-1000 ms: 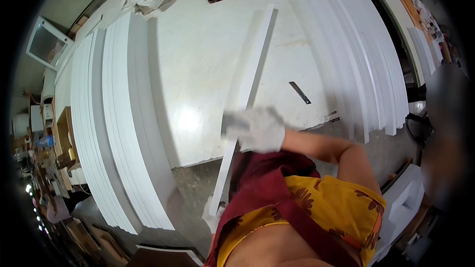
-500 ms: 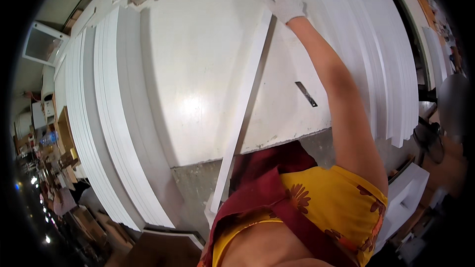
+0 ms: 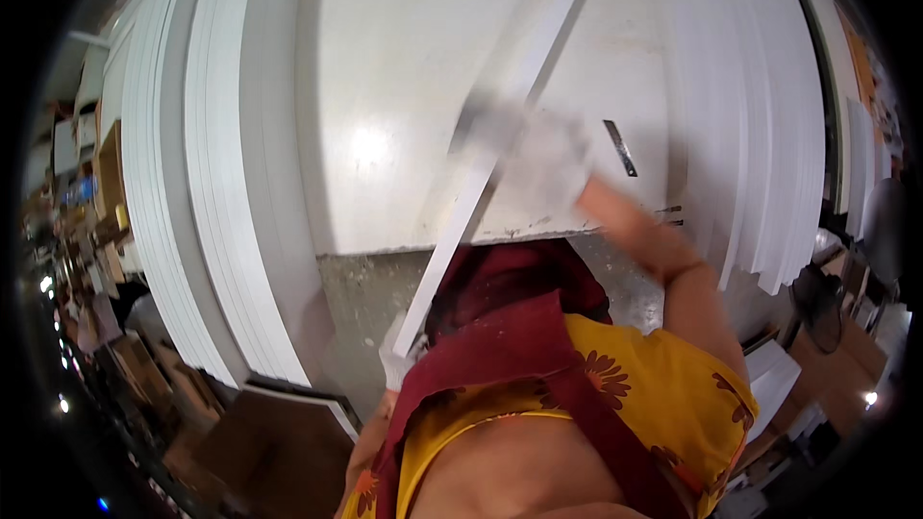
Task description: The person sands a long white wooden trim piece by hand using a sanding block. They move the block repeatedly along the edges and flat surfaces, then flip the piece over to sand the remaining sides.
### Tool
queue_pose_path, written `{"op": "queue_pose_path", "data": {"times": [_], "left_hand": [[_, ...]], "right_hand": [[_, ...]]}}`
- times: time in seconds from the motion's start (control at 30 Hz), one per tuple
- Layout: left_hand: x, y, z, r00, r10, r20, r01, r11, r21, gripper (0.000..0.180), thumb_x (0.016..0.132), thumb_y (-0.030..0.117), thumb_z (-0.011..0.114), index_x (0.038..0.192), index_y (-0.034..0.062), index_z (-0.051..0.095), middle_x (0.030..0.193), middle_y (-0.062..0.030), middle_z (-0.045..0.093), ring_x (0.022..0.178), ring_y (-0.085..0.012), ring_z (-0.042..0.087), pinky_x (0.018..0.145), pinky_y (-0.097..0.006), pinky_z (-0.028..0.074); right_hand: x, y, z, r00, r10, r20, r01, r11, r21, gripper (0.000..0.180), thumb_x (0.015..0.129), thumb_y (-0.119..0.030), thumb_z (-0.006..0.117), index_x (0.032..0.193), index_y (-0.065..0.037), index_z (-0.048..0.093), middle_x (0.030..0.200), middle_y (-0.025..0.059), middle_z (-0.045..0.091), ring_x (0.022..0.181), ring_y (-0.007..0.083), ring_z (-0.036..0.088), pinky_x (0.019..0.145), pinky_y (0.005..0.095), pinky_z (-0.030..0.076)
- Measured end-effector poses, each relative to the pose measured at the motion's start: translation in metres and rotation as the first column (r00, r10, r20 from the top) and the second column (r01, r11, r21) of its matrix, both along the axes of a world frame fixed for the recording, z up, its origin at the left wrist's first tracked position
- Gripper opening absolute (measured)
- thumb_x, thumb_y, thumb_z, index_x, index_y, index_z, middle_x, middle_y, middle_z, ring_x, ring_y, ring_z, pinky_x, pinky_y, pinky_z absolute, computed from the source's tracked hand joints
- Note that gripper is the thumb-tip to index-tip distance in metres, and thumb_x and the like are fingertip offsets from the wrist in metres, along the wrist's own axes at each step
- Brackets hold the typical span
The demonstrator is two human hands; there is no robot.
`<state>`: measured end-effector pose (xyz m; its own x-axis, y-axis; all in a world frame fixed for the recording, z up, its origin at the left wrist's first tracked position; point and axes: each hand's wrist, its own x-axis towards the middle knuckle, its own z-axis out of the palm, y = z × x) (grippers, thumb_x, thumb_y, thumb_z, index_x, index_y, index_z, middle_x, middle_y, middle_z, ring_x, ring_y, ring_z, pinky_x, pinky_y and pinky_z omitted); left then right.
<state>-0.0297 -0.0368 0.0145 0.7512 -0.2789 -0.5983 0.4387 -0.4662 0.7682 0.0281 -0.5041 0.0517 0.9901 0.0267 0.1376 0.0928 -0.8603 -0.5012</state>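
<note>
A long white strip (image 3: 524, 86) lies slantwise on the white table top (image 3: 385, 86), and its near end juts out over the table's front edge. My right hand (image 3: 543, 154), in a white glove and blurred by motion, presses a small grey pad (image 3: 478, 127) against the middle of the strip. My left hand (image 3: 392, 365), also gloved, grips the strip's near end low down by my body. Most of that hand is hidden behind my red and yellow clothing.
Thick stacks of white boards flank the table on the left (image 3: 192, 183) and on the right (image 3: 760, 115). A slim dark tool (image 3: 620, 147) lies on the table to the right of my hand. Cluttered shelves (image 3: 91, 192) stand at far left, cartons (image 3: 827, 356) at right.
My right hand ran from the near part of the strip out to its far end, then back to the middle. The left hand stays at the near end.
</note>
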Motion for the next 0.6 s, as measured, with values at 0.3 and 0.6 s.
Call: {"op": "queue_pose_path", "data": {"times": [0.3,0.6], "left_hand": [[0.038,-0.099,-0.024,0.825,-0.228,0.518,0.234,0.971,0.054,0.040,0.084,0.008,0.078,0.121,-0.0005,0.065,0.116,-0.0139,0.070,0.105,-0.0273,0.069,0.091,-0.034,0.054],[0.035,-0.093,-0.085,0.965,-0.111,0.239,0.163,0.964,-0.209,0.048,0.093,0.017,0.068,0.136,0.0016,0.055,0.125,-0.0104,0.066,0.115,-0.0211,0.063,0.099,-0.032,0.050]], "right_hand": [[0.053,-0.085,-0.028,0.845,-0.349,0.406,0.506,0.767,-0.394,0.060,0.088,-0.012,0.055,0.143,-0.035,0.054,0.154,0.0001,0.043,0.119,0.0249,0.058,0.089,0.0412,0.054],[-0.053,0.196,0.014,0.945,0.318,0.075,-0.312,0.947,-0.080,0.034,0.081,-0.032,0.065,0.114,-0.024,0.070,0.130,0.0179,0.061,0.092,0.0315,0.065,0.077,0.0449,0.052]]}}
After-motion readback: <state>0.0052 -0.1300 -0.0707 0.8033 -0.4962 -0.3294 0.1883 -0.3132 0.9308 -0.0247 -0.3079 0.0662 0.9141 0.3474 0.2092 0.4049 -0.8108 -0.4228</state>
